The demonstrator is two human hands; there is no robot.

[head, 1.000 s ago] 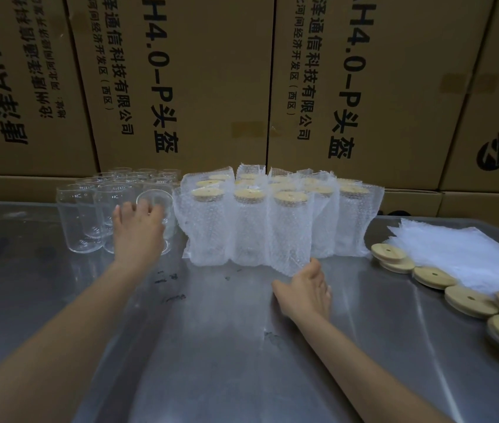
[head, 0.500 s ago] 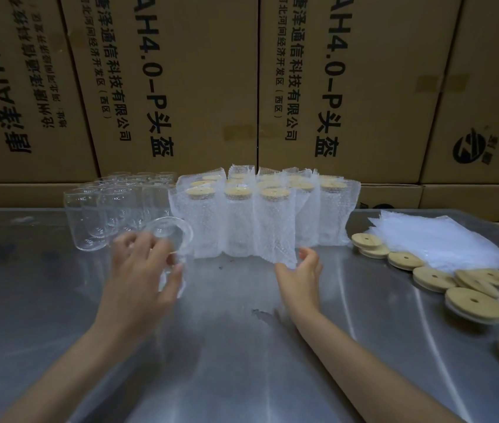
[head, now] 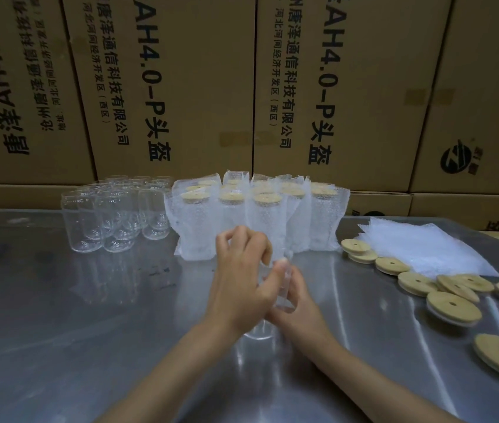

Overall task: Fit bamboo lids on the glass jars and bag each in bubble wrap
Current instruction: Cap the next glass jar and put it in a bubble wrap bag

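Gripping one clear glass jar (head: 272,303) with both hands, left hand (head: 239,288) and right hand (head: 298,303), near the round bamboo lids (head: 452,306); smooth glass could slip if the grip loosens.

Tall cardboard cartons (head: 181,87) with black print fill the frame's upper half, stacked behind the shiny steel bench (head: 59,331).

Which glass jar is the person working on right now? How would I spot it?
Start at the shiny steel table and look at its middle, in front of the bubble-wrapped jars. The clear glass jar sits between the left hand and right hand. It alone is held, apart from the bare jar cluster.
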